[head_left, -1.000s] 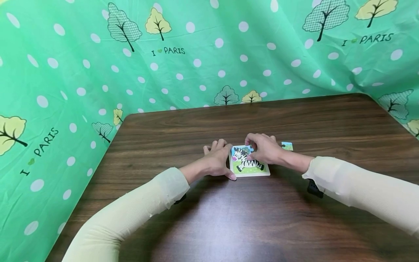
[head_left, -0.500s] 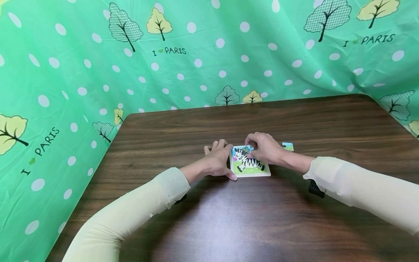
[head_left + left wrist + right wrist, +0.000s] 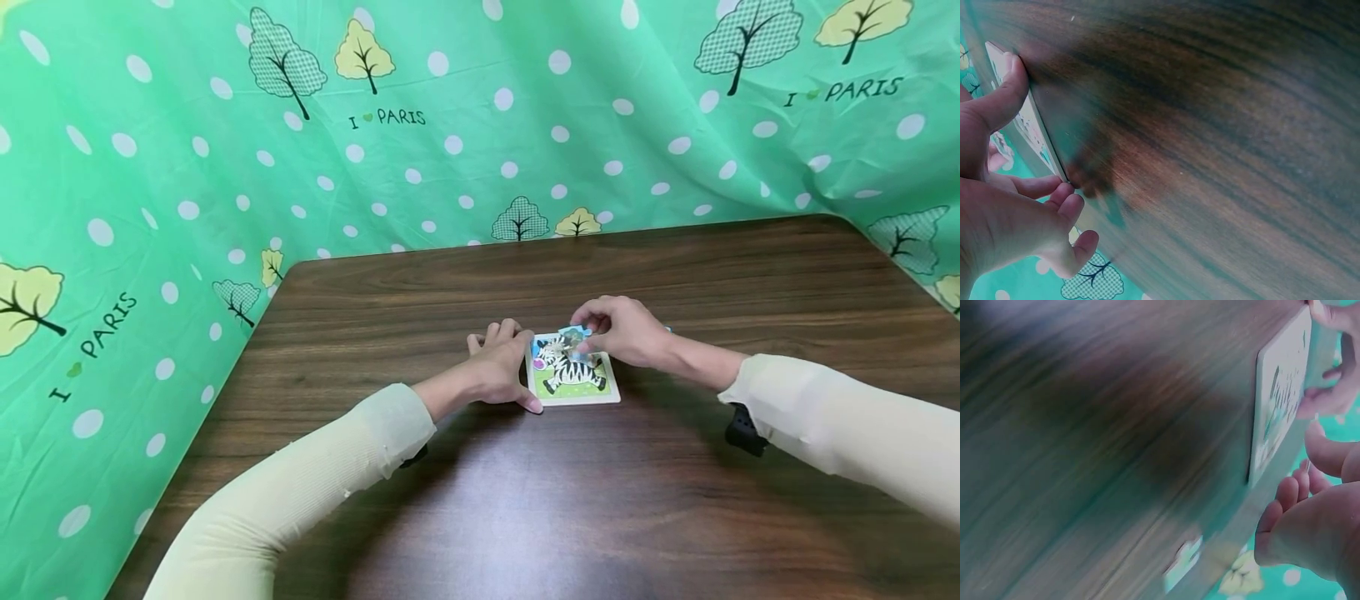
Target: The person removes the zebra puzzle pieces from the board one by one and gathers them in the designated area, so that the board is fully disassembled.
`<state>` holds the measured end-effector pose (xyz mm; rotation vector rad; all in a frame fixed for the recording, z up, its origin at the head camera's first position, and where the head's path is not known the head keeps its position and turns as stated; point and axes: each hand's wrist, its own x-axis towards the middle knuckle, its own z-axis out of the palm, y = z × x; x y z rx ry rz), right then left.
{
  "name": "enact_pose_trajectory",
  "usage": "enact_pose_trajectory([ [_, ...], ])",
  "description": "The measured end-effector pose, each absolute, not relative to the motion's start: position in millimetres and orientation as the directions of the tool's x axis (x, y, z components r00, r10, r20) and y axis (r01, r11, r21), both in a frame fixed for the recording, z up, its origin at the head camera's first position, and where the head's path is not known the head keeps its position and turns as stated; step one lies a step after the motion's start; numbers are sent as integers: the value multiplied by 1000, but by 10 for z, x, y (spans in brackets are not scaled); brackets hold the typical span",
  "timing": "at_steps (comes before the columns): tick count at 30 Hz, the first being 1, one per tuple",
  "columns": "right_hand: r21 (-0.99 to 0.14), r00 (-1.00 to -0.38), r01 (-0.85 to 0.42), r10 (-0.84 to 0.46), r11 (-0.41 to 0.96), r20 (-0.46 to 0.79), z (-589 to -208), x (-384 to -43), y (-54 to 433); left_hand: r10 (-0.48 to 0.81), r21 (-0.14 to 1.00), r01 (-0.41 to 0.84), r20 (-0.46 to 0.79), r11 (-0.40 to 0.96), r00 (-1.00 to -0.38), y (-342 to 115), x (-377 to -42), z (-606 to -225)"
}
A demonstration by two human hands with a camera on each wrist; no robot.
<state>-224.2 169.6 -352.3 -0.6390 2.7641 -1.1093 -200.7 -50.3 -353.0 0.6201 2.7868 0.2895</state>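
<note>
A square zebra jigsaw puzzle (image 3: 573, 390) in a pale tray lies on the table. My left hand (image 3: 497, 367) holds its left side, the thumb at the near corner and the index finger at the far corner. Between thumb and fingers, my right hand (image 3: 633, 332) pinches a puzzle piece (image 3: 573, 335) with blue sky and a dark tree, tilted over the upper right of the picture. Under it a greyish patch of the tray shows beside the zebra's back. In the right wrist view the right hand (image 3: 1316, 512) hides most of that piece.
Another loose puzzle piece (image 3: 1183, 564) lies on the table right of the tray; my right hand mostly covers it in the head view. The brown wood-grain table (image 3: 420, 300) ends at a green dotted curtain (image 3: 465, 125) behind and to the left.
My right hand has moved up and to the right, lifting the tree piece off the picture and tilting it. The left hand stays on the tray's edge.
</note>
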Motion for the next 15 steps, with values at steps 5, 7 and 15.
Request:
enact_pose_trajectory([
  [5, -681, -934, -278, -357, 678, 26, -3462, -2239, 2038, 437, 234, 388, -217, 891, -873, -490, -2004, -3540],
  [7, -673, -945, -252, -327, 695, 16, -3445, -2238, 2207, 435, 230, 387, -220, 893, -873, -489, -2004, -3542],
  [15, -595, -973, -194, -232, 780, 13, -3502, -2214, 2861, 439, 238, 388, -219, 890, -872, -498, -1996, -3526],
])
